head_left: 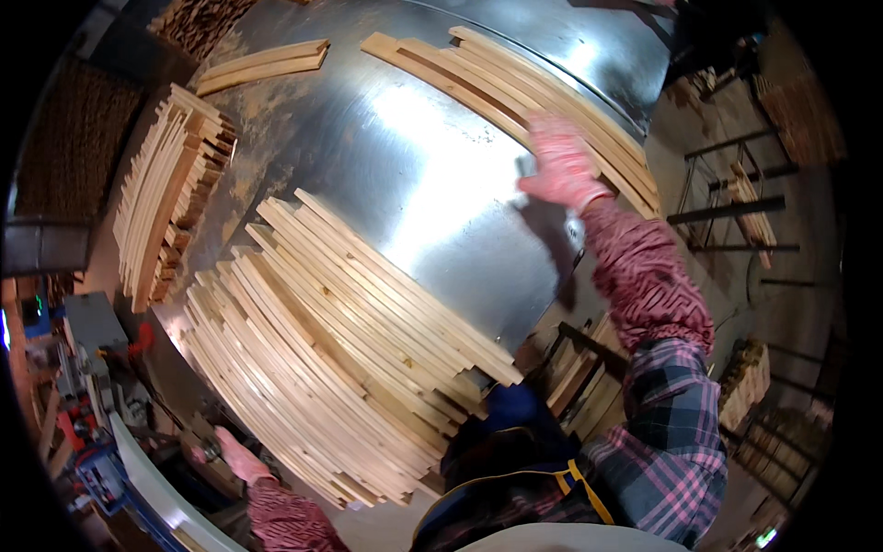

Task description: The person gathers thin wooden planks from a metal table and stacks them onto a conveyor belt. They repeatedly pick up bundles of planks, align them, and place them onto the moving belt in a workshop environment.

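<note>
My right hand (561,164), in a pink-and-white glove, reaches to a row of long pale wooden strips (515,87) at the far right of a shiny metal table (460,230). Its thumb stands apart from the fingers, which lie over the near edge of the strips; whether they press on the wood I cannot tell. Down at the lower left, my left hand (241,457), gloved alike, is outside the table edge, close to a small metal part (210,448). Its fingers are too small and dark to make out. Between the hands lies a wide layer of pale wooden strips (322,340), side by side.
A stack of strips (166,202) lines the table's left edge, with two loose strips (265,66) beyond it. Blue machinery (106,474) stands at the lower left. Metal racks (736,212) with wood are on the right. Sawdust dusts the tabletop.
</note>
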The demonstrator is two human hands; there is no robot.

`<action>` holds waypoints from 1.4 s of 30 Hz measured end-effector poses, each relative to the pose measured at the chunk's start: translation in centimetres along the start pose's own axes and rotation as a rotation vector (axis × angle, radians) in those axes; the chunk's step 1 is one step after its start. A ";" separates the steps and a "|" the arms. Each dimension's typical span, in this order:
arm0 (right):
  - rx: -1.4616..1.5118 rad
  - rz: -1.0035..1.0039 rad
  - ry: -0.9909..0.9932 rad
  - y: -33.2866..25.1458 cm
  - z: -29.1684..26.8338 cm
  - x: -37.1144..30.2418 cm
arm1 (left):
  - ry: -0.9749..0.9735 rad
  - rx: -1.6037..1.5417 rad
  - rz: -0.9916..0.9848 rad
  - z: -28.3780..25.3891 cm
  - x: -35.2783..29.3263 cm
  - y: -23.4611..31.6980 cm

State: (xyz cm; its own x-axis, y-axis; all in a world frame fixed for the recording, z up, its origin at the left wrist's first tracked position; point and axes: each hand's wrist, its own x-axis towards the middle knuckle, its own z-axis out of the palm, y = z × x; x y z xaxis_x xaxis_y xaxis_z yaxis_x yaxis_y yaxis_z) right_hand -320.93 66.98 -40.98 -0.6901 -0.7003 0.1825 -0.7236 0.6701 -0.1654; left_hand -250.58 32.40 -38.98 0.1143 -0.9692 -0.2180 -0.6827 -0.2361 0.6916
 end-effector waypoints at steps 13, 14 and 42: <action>-0.157 0.393 -0.350 18.0 -0.2 6.1 | -0.820 0.422 0.833 47.8 -16.8 33.6; -0.120 0.402 -0.403 17.3 -0.7 6.9 | -0.769 0.494 0.817 51.1 -17.4 33.4; -0.024 0.575 -0.679 1.0 -2.2 -2.7 | -1.179 0.321 0.143 45.2 -35.9 26.5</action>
State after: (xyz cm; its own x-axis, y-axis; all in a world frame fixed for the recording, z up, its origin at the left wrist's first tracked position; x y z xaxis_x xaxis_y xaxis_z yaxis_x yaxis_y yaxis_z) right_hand -319.82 70.10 -39.51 -0.8072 -0.2437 -0.5377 -0.2686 0.9627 -0.0330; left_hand -305.45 64.05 -43.95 -0.5844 -0.2901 -0.7578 -0.8010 0.0568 0.5959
